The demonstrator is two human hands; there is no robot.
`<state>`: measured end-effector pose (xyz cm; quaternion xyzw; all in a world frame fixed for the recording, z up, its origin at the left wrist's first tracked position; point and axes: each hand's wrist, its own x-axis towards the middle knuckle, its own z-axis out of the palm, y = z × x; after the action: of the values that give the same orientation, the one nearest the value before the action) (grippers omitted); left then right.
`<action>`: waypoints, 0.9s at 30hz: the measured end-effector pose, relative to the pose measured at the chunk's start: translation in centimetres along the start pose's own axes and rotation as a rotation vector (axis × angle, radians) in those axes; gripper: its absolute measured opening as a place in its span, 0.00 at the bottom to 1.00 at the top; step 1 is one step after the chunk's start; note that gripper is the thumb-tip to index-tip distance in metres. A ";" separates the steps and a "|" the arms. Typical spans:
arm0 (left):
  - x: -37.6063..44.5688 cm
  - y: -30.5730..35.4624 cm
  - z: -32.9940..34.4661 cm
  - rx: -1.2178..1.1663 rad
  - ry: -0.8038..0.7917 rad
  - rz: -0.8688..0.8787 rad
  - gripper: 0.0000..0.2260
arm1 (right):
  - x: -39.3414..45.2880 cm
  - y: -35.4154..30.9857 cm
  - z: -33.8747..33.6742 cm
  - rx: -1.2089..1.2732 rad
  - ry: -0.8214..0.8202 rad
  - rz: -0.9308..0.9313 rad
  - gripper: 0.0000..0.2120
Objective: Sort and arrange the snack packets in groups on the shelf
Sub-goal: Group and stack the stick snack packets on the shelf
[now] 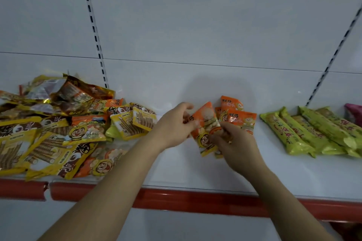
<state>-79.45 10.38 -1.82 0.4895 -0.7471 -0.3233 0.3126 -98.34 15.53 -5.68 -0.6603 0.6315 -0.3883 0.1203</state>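
Note:
An orange snack packet (204,123) is held tilted above the middle of the white shelf (176,166). My left hand (174,125) grips its upper left edge and my right hand (235,143) grips its lower right corner. Just behind it, a small group of matching orange packets (238,115) leans against the back wall. A mixed heap of yellow, brown and orange packets (52,129) covers the shelf's left part. On the right, several long green packets (313,131) lie side by side.
A pink packet (354,113) shows at the far right edge. The shelf has a red front strip (195,199), broken near the left. Slotted uprights (94,25) run up the white back panel. Bare shelf lies between the heap and the orange group.

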 end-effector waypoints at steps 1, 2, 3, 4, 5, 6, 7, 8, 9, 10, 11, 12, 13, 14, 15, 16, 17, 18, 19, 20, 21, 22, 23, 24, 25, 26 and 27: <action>0.4 0.2 0.7 0.055 0.023 0.011 0.22 | 0.1 0.8 -1.1 -0.013 0.026 0.075 0.07; 0.7 0.3 1.5 0.115 0.025 0.017 0.21 | 0.0 1.6 -2.0 -0.035 0.042 0.160 0.13; 1.1 0.3 2.5 0.134 -0.008 0.005 0.19 | -0.1 2.4 -2.8 -0.073 0.039 0.233 0.17; 1.3 0.5 3.5 0.122 -0.067 -0.012 0.18 | -0.3 3.1 -3.5 -0.124 0.023 0.286 0.18; 1.5 0.7 4.6 0.130 -0.129 -0.027 0.18 | -0.5 3.7 -3.9 -0.178 0.003 0.320 0.16; 1.6 0.9 5.6 0.159 -0.170 -0.021 0.18 | -0.7 4.1 -4.1 -0.228 -0.014 0.339 0.14; 1.7 1.2 6.5 0.187 -0.194 -0.007 0.18 | -0.9 4.4 -4.3 -0.273 -0.022 0.343 0.13; 1.8 1.4 7.3 0.190 -0.201 0.014 0.18 | -1.0 4.7 -4.4 -0.311 -0.018 0.341 0.12; 2.0 1.6 7.9 0.169 -0.204 0.027 0.17 | -0.8 4.9 -4.6 -0.334 -0.009 0.339 0.12; 2.0 1.8 8.3 0.151 -0.204 0.034 0.17 | -0.6 4.9 -4.9 -0.344 0.000 0.345 0.11; 2.1 1.9 8.4 0.146 -0.203 0.035 0.17 | -0.3 4.9 -5.2 -0.340 0.002 0.348 0.13; 2.2 1.9 8.4 0.147 -0.202 0.033 0.18 | 0.1 4.8 -5.5 -0.343 -0.005 0.356 0.17; 2.3 1.7 8.3 0.144 -0.203 0.022 0.19 | 0.4 4.8 -5.7 -0.356 -0.011 0.355 0.22; 2.4 1.4 8.0 0.137 -0.204 0.012 0.19 | 0.7 4.5 -5.9 -0.382 -0.013 0.351 0.27; 2.5 1.2 7.5 0.125 -0.202 0.001 0.19 | 1.1 4.3 -5.9 -0.405 -0.003 0.332 0.29; 2.5 0.9 7.0 0.122 -0.192 -0.008 0.18 | 1.4 3.9 -5.9 -0.425 0.021 0.300 0.28; 2.5 0.6 6.3 0.128 -0.176 -0.013 0.17 | 1.7 3.5 -5.6 -0.436 0.057 0.255 0.26; 2.5 0.2 5.7 0.145 -0.155 -0.017 0.16 | 2.0 3.0 -5.3 -0.449 0.092 0.207 0.25; 2.4 -0.2 5.0 0.166 -0.131 -0.019 0.15 | 2.3 2.5 -4.7 -0.460 0.119 0.146 0.25; 2.2 -0.6 4.3 0.198 -0.105 -0.021 0.14 | 2.6 1.8 -4.1 -0.461 0.134 0.087 0.25; 2.0 -1.0 3.5 0.239 -0.074 -0.024 0.13 | 2.9 1.3 -3.2 -0.446 0.147 0.019 0.24; 1.7 -1.3 2.8 0.282 -0.037 -0.025 0.12 | 3.2 0.7 -2.4 -0.431 0.157 -0.048 0.23; 1.4 -1.7 2.1 0.323 0.005 -0.021 0.11 | 3.5 0.2 -1.4 -0.410 0.166 -0.122 0.23; 1.1 -2.0 1.3 0.365 0.045 -0.014 0.11 | 3.8 -0.4 -0.4 -0.391 0.167 -0.194 0.23; 0.8 -2.2 0.3 0.409 0.080 -0.005 0.11 | 4.3 -0.9 0.7 -0.365 0.153 -0.261 0.23; 0.4 -2.4 -0.7 0.458 0.115 0.000 0.12 | 4.7 -1.6 1.8 -0.341 0.120 -0.313 0.23; 0.1 -2.6 -1.8 0.508 0.154 0.000 0.12 | 5.2 -2.3 2.9 -0.316 0.071 -0.367 0.23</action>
<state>-76.71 9.19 -2.82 0.5754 -0.7784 -0.0872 0.2355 -95.18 10.11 -4.23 -0.7607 0.5575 -0.3229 -0.0791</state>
